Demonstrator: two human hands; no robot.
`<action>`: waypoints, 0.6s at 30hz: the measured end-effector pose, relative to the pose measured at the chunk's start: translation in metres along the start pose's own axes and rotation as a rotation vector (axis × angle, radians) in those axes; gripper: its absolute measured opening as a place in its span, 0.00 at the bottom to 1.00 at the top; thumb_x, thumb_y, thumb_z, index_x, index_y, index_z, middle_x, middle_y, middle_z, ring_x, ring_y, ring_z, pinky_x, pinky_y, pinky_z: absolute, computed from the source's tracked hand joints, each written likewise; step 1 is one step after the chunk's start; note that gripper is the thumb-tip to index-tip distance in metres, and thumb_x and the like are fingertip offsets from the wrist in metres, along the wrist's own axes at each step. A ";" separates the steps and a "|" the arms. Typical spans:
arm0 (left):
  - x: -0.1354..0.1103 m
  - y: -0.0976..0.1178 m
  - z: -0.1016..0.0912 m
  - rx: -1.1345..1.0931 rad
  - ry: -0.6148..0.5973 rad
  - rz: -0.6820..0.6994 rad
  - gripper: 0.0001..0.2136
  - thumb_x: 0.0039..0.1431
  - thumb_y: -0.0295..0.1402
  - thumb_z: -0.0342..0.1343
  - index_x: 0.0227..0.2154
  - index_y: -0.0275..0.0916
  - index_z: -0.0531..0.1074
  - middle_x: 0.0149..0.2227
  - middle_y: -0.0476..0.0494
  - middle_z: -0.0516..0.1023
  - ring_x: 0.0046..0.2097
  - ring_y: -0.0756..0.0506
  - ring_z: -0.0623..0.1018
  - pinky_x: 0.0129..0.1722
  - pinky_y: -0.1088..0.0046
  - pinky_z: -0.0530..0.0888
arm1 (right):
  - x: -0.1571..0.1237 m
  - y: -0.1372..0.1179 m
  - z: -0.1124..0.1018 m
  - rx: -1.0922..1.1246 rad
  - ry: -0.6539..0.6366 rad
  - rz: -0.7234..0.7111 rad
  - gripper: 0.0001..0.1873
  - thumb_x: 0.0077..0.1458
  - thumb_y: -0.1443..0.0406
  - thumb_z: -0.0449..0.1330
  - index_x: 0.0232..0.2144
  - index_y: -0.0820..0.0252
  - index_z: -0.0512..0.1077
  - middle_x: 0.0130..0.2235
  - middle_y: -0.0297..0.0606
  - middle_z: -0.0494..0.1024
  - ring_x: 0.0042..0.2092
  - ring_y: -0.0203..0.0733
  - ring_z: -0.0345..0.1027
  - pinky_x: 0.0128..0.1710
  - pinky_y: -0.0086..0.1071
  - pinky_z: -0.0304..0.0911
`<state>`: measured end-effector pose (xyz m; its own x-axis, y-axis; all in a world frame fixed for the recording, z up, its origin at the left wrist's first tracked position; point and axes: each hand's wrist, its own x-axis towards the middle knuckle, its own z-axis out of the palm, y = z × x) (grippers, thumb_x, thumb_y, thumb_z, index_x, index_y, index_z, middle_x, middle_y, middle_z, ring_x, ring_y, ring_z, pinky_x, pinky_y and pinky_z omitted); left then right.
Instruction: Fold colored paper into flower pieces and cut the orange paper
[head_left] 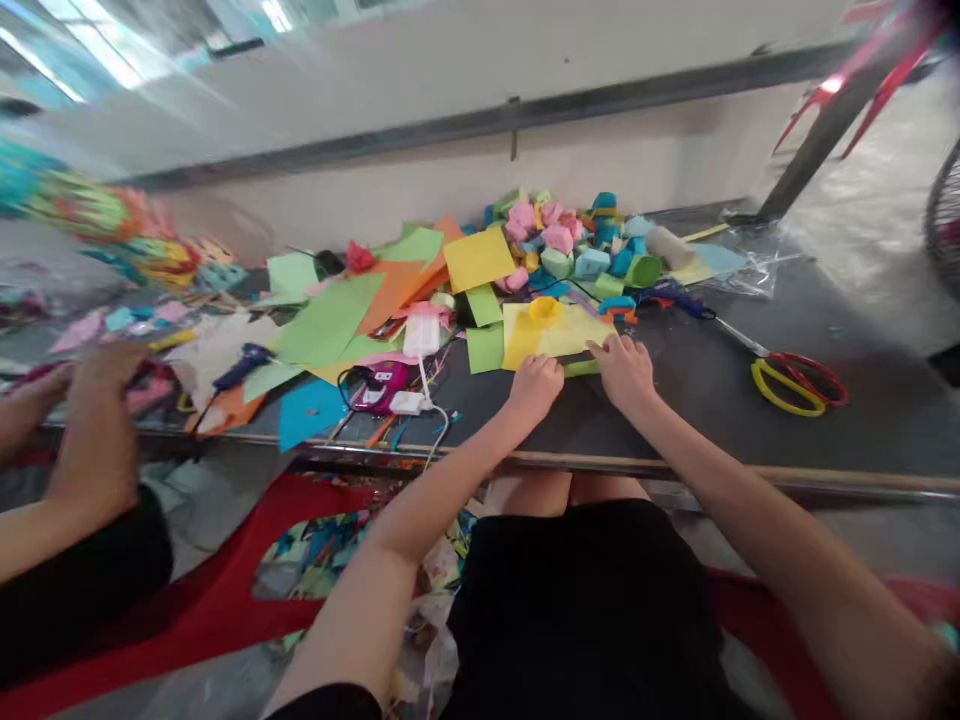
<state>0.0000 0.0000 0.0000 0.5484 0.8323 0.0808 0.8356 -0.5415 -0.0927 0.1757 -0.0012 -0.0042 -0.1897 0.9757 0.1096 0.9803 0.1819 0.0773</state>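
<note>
My left hand (534, 385) rests curled on the dark table (675, 430), its fingers closed against the near edge of a yellow paper sheet (559, 332). My right hand (624, 368) presses its fingers down on a small green paper strip (579, 369) beside that yellow sheet. A yellow tape roll (544, 308) sits on top of the yellow sheet. Whether the left hand actually grips anything is hidden by its knuckles.
Red and yellow scissors (796, 380) lie to the right. A pile of coloured foam blocks (577, 245) sits at the back. Loose coloured paper sheets (337, 315), a blue glue gun (240, 365) and a white charger (409, 402) lie left. Another person's hands (97, 400) work at far left.
</note>
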 end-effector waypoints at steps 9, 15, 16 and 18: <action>-0.018 0.027 0.038 -0.252 0.214 -0.001 0.20 0.68 0.31 0.52 0.59 0.27 0.71 0.60 0.29 0.76 0.62 0.39 0.77 0.63 0.61 0.73 | -0.001 0.001 0.005 -0.031 -0.019 0.035 0.22 0.69 0.71 0.43 0.55 0.65 0.72 0.53 0.52 0.75 0.51 0.51 0.66 0.43 0.39 0.55; -0.028 0.031 0.042 -0.259 0.254 -0.098 0.18 0.70 0.29 0.48 0.55 0.27 0.74 0.57 0.27 0.78 0.59 0.39 0.79 0.61 0.59 0.74 | -0.001 -0.003 0.006 -0.023 -0.033 0.088 0.22 0.68 0.71 0.43 0.56 0.63 0.71 0.54 0.53 0.74 0.52 0.52 0.66 0.40 0.37 0.59; -0.028 0.031 0.041 -0.257 0.252 -0.098 0.18 0.70 0.29 0.48 0.55 0.26 0.74 0.57 0.27 0.78 0.60 0.39 0.79 0.62 0.58 0.73 | -0.001 -0.002 0.007 -0.024 -0.030 0.089 0.22 0.68 0.71 0.43 0.56 0.62 0.71 0.54 0.53 0.74 0.52 0.52 0.66 0.40 0.37 0.59; -0.026 0.028 0.040 -0.253 0.245 -0.083 0.18 0.69 0.28 0.48 0.55 0.27 0.74 0.58 0.27 0.77 0.60 0.38 0.78 0.65 0.56 0.71 | -0.002 0.002 0.007 -0.036 -0.022 0.080 0.22 0.67 0.71 0.44 0.57 0.62 0.71 0.54 0.53 0.74 0.52 0.52 0.67 0.41 0.37 0.60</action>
<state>0.0073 -0.0320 -0.0440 0.4440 0.8384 0.3162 0.8429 -0.5105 0.1699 0.1784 -0.0015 -0.0114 -0.1087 0.9895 0.0949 0.9896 0.0986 0.1046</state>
